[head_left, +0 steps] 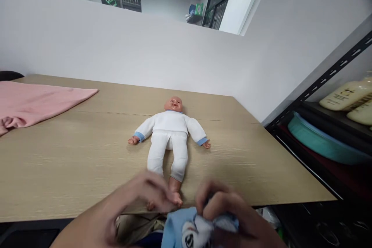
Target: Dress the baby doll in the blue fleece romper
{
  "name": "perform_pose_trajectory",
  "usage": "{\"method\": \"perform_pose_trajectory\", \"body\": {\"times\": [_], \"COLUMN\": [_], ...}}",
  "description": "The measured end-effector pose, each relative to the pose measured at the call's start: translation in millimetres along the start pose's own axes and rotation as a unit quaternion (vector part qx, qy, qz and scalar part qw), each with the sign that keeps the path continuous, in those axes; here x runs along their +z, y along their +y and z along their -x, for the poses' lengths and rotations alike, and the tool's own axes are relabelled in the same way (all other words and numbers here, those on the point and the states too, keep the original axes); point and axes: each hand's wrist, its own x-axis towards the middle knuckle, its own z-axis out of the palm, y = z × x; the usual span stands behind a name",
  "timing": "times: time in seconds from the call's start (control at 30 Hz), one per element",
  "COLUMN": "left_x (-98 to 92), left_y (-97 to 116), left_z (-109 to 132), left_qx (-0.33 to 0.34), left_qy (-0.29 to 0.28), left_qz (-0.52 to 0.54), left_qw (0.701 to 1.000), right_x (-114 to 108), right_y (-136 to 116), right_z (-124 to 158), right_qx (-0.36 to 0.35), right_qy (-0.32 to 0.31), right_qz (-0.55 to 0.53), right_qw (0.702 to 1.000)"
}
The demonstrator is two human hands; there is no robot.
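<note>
A baby doll (pixel 171 124) lies face up on the wooden table, head away from me, in a white top and trousers with blue cuffs. One bare foot shows at the near edge; the other is mostly behind my left hand (pixel 149 192). That hand is blurred, its fingers bent beside the doll's feet; whether they grip anything is unclear. Low in the view, my right hand (pixel 228 209) is closed on a light blue cloth piece (pixel 176 226) with a white animal face on it. Its lower part is cut off by the frame, so its exact kind does not show.
A pink cloth (pixel 37 99) is spread on the table (pixel 87 162) at the left. To the right stands a black metal shelf (pixel 290 114) with a teal basin (pixel 322 139) and cream-coloured bottles (pixel 345 95). A white wall (pixel 145 50) borders the table's far side.
</note>
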Motion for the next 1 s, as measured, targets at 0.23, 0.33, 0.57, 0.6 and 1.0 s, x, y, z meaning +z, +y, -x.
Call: {"method": "perform_pose_trajectory", "body": {"times": [0.23, 0.33, 0.57, 0.6, 1.0], "left_x": [-28.4, -39.2, -61.5, -63.0, -58.9], "left_y": [13.3, 12.3, 17.0, 16.8, -6.7], "left_z": [-66.2, -68.8, -66.1, -66.4, -77.3], "left_qx": [0.093, 0.075, -0.051, -0.063, -0.047], "left_qy": [-0.017, -0.007, 0.075, 0.079, 0.061], "left_qz": [0.005, -0.006, -0.149, -0.151, -0.129], "left_qw": [0.996, 0.997, 0.985, 0.983, 0.989], "right_x": [-32.7, -41.8, -63.0, -64.3, -61.5], "right_y": [-25.1, -21.5, 2.8, 5.8, 31.7], "right_z": [-73.7, -82.3, -87.2, -87.5, -109.9], "right_qx": [-0.063, -0.004, -0.084, -0.077, 0.106], "right_qy": [-0.042, -0.009, 0.051, 0.06, -0.054], "right_qz": [0.21, 0.271, 0.306, 0.29, 0.173], "right_qw": [0.975, 0.963, 0.947, 0.952, 0.978]}}
